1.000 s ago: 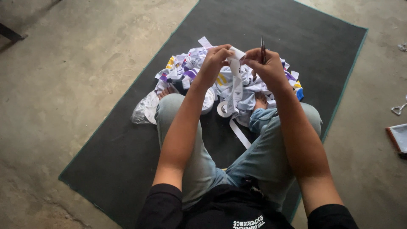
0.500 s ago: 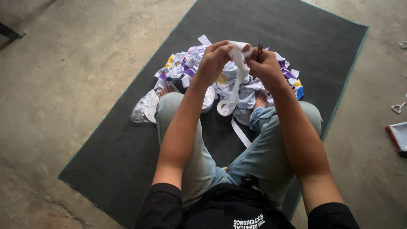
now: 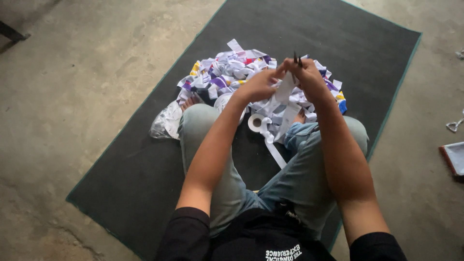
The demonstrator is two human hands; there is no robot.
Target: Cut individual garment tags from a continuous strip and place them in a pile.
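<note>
Left hand [image 3: 258, 86] pinches white paper strip [image 3: 285, 92]; right hand [image 3: 309, 77] grips dark scissors [image 3: 296, 59]. Colourful paper scrap pile [image 3: 227, 72] on dark mat [image 3: 338, 34], clear plastic bag [image 3: 164, 123] left.

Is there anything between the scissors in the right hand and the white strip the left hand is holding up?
Nothing visible. The left hand and right hand meet over the pile of paper scraps, and the white strip hangs between them, right beside the dark scissors. Whether the blades touch it is too small to tell.
</note>
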